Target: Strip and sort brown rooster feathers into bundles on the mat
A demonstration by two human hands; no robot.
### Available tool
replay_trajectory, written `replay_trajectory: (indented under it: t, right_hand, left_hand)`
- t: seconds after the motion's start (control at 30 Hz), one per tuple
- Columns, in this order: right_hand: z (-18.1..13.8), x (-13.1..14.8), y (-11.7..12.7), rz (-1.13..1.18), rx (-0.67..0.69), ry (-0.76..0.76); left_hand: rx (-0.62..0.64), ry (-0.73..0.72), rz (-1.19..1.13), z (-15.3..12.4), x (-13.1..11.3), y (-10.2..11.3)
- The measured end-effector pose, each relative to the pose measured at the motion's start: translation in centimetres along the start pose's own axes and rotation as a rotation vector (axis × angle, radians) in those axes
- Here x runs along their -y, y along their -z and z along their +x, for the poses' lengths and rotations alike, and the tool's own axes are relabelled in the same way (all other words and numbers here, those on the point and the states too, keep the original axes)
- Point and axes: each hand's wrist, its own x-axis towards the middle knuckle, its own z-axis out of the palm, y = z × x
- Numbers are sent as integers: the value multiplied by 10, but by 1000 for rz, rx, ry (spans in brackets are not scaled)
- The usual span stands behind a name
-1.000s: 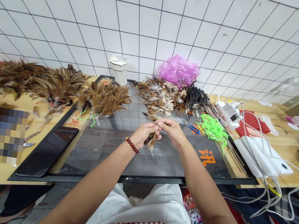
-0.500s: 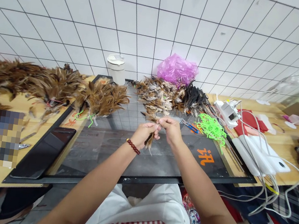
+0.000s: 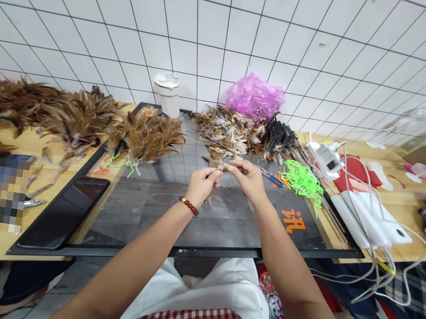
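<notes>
My left hand (image 3: 202, 183), with a dark red bead bracelet (image 3: 189, 205) at the wrist, pinches a small bunch of brown feathers (image 3: 219, 163) over the dark glass panel (image 3: 157, 210). My right hand (image 3: 248, 178) is closed at the same bunch from the other side, thumb and forefinger pinched on a brown feather. Wispy feather ends hang below the left fingers. Just beyond both hands lies a loose heap of brown and white feathers (image 3: 224, 134). Blue-handled snips (image 3: 274, 179) lie right of my right hand, beside bright green strings (image 3: 301, 181).
Bundled brown feathers (image 3: 148, 136) tied with green string lie left, with more bundles (image 3: 79, 113) beyond. A phone (image 3: 64, 212) rests on the panel's left edge. A white cup (image 3: 167, 94) and pink plastic bag (image 3: 255, 96) stand by the wall. White cables (image 3: 379, 253) hang off the right edge.
The feather bunch has turned up between my hands, and my right fingers now lie flatter across it. My left hand has shifted slightly left.
</notes>
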Motion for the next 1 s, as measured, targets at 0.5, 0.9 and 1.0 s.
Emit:
replay_trajectory:
  t: [0.5,0.9,1.0]
  right_hand:
    - [-24,-6,68,-1220,29,-249]
    - [-100,26,53,-741,106,13]
    - [-100,23,49,-656,138,27]
  left_hand:
    - [68,22,30,2,-4,6]
    - [274,105,142,-47,-20,-27]
    - [222,-6,278,-47,-17,-21]
